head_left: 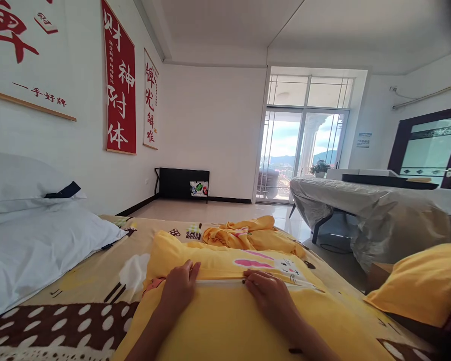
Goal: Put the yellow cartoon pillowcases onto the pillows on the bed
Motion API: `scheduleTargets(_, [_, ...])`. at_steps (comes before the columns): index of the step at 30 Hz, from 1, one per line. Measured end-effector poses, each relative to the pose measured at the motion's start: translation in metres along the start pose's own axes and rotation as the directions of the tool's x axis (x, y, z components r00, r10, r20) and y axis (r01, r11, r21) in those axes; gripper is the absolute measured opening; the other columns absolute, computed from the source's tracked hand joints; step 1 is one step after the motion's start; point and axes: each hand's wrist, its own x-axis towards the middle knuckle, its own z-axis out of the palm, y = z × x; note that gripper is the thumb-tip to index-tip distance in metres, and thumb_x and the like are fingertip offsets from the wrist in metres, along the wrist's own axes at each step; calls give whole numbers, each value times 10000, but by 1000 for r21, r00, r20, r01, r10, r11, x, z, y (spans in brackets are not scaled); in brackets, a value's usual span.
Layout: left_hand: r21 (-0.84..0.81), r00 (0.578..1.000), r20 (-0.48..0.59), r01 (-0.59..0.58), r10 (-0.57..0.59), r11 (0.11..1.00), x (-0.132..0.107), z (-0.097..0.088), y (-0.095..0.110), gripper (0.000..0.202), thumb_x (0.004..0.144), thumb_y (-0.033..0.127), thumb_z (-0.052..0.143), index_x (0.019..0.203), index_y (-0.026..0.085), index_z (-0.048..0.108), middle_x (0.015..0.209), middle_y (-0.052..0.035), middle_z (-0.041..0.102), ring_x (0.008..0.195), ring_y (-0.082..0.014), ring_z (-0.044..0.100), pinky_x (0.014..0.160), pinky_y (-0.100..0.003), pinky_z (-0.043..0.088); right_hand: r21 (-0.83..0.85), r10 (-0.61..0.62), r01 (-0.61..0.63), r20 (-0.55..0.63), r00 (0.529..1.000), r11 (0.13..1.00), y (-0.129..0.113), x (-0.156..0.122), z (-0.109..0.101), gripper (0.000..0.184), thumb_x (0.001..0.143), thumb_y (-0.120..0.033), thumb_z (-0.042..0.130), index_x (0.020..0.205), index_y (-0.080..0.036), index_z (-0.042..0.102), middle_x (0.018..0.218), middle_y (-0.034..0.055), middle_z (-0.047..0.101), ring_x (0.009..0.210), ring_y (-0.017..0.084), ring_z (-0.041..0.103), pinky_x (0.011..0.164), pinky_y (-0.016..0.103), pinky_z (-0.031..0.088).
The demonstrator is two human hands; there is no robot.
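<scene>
Red wall banner [120,80] is bearing white characters 财神附体. Far-left white scroll [26,55] is showing 一手好牌 in red. Narrow white scroll [151,100] is carrying red characters, not surely legible.

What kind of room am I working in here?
Most likely a bedroom in a flat: a bed with a patterned sheet, white pillows at its head, a yellow pillow on it, and a glass balcony door beyond.
</scene>
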Motion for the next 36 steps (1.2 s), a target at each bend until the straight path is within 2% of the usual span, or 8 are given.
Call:
scheduleTargets(10, [-27,993,100,-60,62,998,1,12,-7,556,829,618,338,502,183,221,482,34,262,499,-105,320,540,-270,191,75,-62,72,-129,990,995,31,-17,4,236,889,-295,467,787,-237,672,1076,34,696,1002,191,641,870,309,487])
scheduleTargets(14, [-19,977,-128,-177,173,984,-3,12,-6,525,865,545,337,509,183,204,477,42,241,459,-85,294,508,-250,214,107,-105,132,-224,969,985,31,-21,2,224,883,-255,471,769,-231,662,1040,36,705,970,183,653,843,286,501])
scheduleTargets(21, [275,601,-630,-418,491,865,17,-59,28,488,862,333,483,451,167,277,451,59,236,425,-65,245,506,-236,246,185,-97,163,-323,941,969,22,-25,-40,206,869,-251,490,755,-220,658,977,36,719,902,167,674,781,248,515])
scheduleTargets(23, [235,639,-645,-356,419,904,22,-71,28,486,859,370,458,451,175,280,451,53,243,434,-72,268,515,-234,262,209,-80,152,-320,944,966,24,-29,-42,209,867,-252,493,740,-219,656,970,34,723,891,163,677,777,242,515])
scheduleTargets(27, [56,974,-202,-96,105,994,22,-53,-6,503,850,519,356,470,194,305,456,28,327,467,-108,370,502,-234,286,213,-66,134,-299,952,968,32,-38,-26,223,872,-240,479,733,-213,651,945,42,729,836,161,683,741,248,515])
scheduleTargets(30, [122,981,158,90,-109,988,22,-30,-35,520,830,559,328,450,208,276,439,10,360,477,-144,429,503,-250,291,149,-104,150,-277,955,977,33,-41,-13,239,882,-205,447,764,-209,655,956,46,725,880,172,672,825,284,499])
scheduleTargets(33, [321,985,54,136,-161,937,25,-24,-23,464,856,486,328,527,191,470,594,-53,570,644,-220,567,601,-280,349,103,-101,135,-284,954,985,33,-42,-10,257,889,-184,426,761,-208,648,958,44,722,904,176,662,876,301,477])
scheduleTargets(36, [412,1000,-20,-6,16,911,20,-25,33,373,898,347,285,759,178,587,810,-99,656,794,-244,594,711,-316,386,91,-89,121,-296,951,989,33,-42,-13,274,894,-184,415,726,-208,629,935,46,721,877,172,657,815,278,487])
